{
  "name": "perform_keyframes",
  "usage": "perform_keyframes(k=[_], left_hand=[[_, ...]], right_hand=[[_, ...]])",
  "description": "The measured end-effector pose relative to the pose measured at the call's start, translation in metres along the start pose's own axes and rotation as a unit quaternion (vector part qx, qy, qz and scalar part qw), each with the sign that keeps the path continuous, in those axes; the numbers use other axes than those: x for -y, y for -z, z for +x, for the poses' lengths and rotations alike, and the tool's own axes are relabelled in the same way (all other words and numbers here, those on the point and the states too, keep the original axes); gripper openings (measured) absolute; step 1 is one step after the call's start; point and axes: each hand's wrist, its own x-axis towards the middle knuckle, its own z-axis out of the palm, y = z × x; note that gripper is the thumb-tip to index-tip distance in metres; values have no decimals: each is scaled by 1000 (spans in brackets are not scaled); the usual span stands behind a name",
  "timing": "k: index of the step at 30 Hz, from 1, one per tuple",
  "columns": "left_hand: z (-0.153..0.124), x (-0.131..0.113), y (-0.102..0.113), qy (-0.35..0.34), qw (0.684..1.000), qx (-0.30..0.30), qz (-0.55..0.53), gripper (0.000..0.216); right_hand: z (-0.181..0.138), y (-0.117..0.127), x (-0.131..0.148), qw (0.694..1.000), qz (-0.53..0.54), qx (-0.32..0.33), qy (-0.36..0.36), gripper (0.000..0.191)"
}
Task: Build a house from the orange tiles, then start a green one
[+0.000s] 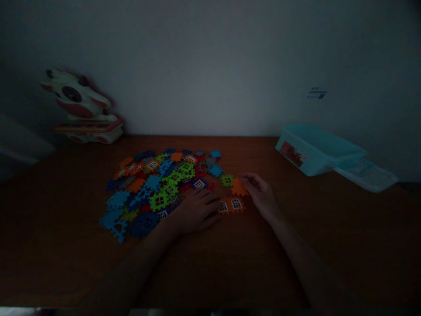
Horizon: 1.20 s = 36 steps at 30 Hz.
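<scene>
Head view, dim: the left hand point(197, 211) lies flat and open, palm down at the edge of a heap of interlocking plastic tiles point(144, 193), holding nothing visible. The right hand point(259, 195) is narrowed, its fingertips point(245, 179) on an orange gear-edged tile point(239, 188); whether it grips cannot be told. Joined orange window tiles point(232, 205) lie crosswise on the wooden counter point(55, 263), just beside the left fingertips and below the right hand

A dim room in a home: a wooden table point(55, 237) against a plain wall point(197, 66) holds a cow-shaped toy point(77, 101), plastic toy tiles point(144, 193) and a plastic storage box point(311, 151).
</scene>
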Motion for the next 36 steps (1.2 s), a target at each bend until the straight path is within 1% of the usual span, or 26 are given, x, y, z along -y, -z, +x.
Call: perform_keyframes(k=[3, 5, 7, 10, 11, 13, 16, 19, 21, 23, 25, 29, 31, 36], left_hand=[[1, 2, -4, 37, 999, -13, 9, 27], [2, 2, -5, 37, 999, -17, 6, 26], [2, 2, -5, 29, 999, -14, -2, 26], [3, 0, -2, 30, 999, -14, -12, 27], [3, -1, -2, 31, 999, -16, -13, 26], [3, -1, -1, 33, 999, -20, -16, 25], [2, -1, -2, 38, 999, -15, -22, 24], [2, -1, -2, 37, 999, -11, -28, 27], [2, -1, -2, 40, 999, -10, -33, 29], [2, -1, -2, 46, 998, -8, -37, 30], [2, 0, -2, 49, 998, -6, -40, 31], [2, 0, -1, 47, 998, -3, -42, 28], [3, 0, -1, 49, 998, 1, -42, 25], [3, 0, 0, 51, 997, 4, -49, 25]], right_hand=[[-1, 0, 2, 1000, 15, 14, -23, 32], [-2, 2, 4, 998, 19, 46, -37, 32], [-3, 3, 6, 993, -5, 105, -52, 30], [-8, 6, 9, 974, -62, 209, -59, 29], [-9, 6, 9, 968, -74, 232, -55, 28], [-12, 7, 10, 961, -90, 256, -46, 28], [-15, 8, 13, 952, -132, 275, -24, 27], [-18, 7, 15, 931, -209, 293, 55, 21], [-18, 6, 15, 916, -248, 293, 114, 17], [-19, 4, 14, 909, -264, 287, 151, 15], [-18, 2, 12, 905, -265, 283, 173, 14], [-17, 2, 9, 901, -261, 288, 194, 17], [-17, 3, 10, 897, -265, 298, 191, 20], [-20, 6, 15, 884, -273, 334, 179, 37]])
